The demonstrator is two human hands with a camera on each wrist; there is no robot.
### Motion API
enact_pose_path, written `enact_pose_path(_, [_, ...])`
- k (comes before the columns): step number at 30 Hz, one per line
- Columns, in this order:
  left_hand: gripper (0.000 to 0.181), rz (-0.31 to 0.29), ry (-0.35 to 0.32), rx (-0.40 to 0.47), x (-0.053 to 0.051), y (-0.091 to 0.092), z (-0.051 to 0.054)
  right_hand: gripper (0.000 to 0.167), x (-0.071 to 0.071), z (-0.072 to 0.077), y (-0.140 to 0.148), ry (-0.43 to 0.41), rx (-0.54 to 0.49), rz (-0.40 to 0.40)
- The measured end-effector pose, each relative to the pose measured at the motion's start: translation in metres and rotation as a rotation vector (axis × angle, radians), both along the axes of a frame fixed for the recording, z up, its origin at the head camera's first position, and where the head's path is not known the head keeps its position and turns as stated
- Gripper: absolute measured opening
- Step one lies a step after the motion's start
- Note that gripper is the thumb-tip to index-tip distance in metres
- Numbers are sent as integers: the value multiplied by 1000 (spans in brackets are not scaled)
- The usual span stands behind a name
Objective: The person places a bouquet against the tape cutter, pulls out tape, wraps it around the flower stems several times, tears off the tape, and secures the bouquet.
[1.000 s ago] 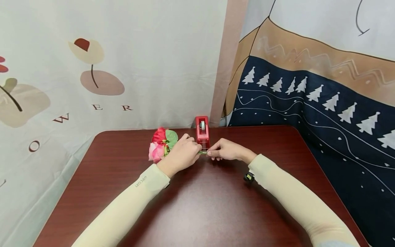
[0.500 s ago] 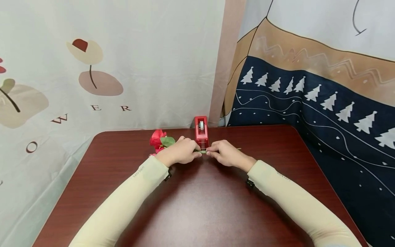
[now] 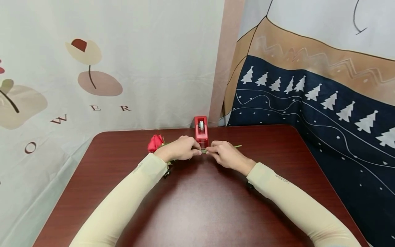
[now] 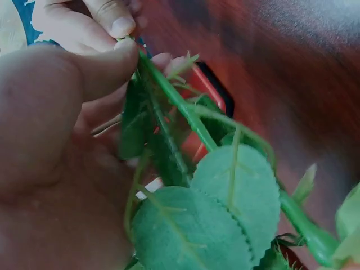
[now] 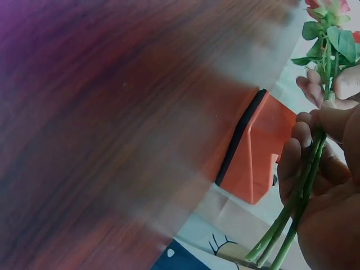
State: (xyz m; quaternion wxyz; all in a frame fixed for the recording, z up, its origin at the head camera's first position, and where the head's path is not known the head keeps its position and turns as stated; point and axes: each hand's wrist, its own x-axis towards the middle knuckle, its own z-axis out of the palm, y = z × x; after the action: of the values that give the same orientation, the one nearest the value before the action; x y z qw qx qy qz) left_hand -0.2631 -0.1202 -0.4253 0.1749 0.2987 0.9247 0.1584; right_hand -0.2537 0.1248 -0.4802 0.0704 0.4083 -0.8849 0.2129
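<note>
My left hand (image 3: 182,149) pinches green flower stems (image 4: 180,107) just below their leaves (image 4: 191,225). Beside it my right hand (image 3: 227,155) grips the same stems (image 5: 308,174), whose cut ends stick out past its palm in the right wrist view. A red rose (image 3: 155,143) shows left of my left wrist, and a pink bloom (image 5: 336,7) tops the bunch in the right wrist view. Right behind the fingertips of both hands stands a red tape dispenser (image 3: 202,129). Whether tape lies on the stems is too small to tell.
The dark red-brown table (image 3: 197,212) ends at its back edge just behind the dispenser. Beyond it hang a pale printed cloth (image 3: 166,68) and a navy and tan one (image 3: 277,103) with white trees.
The bunch has turned between my fingers: the pink bloom has gone out of the head view, and the red rose sits lower. A stem end now shows beyond my right hand.
</note>
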Motion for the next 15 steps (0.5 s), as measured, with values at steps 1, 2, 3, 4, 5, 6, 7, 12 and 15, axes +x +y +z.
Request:
enact_pose_path(1, [21,0,16,7,-1,1,-1,21,0,0,0,-1,-2,-2])
enact_pose_path(2, [19,-1,36,11,-1,1,-1,20,0,0,0,-7,-5,-4])
enact_pose_path(3, [16,-1,55,14,-2,2,-2,20,-1,0,0,-14,-8,-5])
enact_pose_path(4, [15,-3,73,12,-2,3,-2,20,-1,0,-1,-27,-8,-6])
enact_pose_path(5, [13,-4,93,8,-1,4,-2,20,-2,1,-1,-38,-9,-6])
enact_pose_path(6, [13,-4,109,4,-1,4,-2,21,-2,2,-2,-49,-7,-6])
enact_pose_path(7, [12,-3,124,0,-1,5,-2,21,-3,2,-2,-62,-5,-5])
enact_pose_path(12, [13,-17,209,-25,3,7,-6,22,-7,8,-3,-136,22,3])
enact_pose_path(15, [14,-27,269,-36,6,8,-8,23,-12,12,-2,-203,38,3])
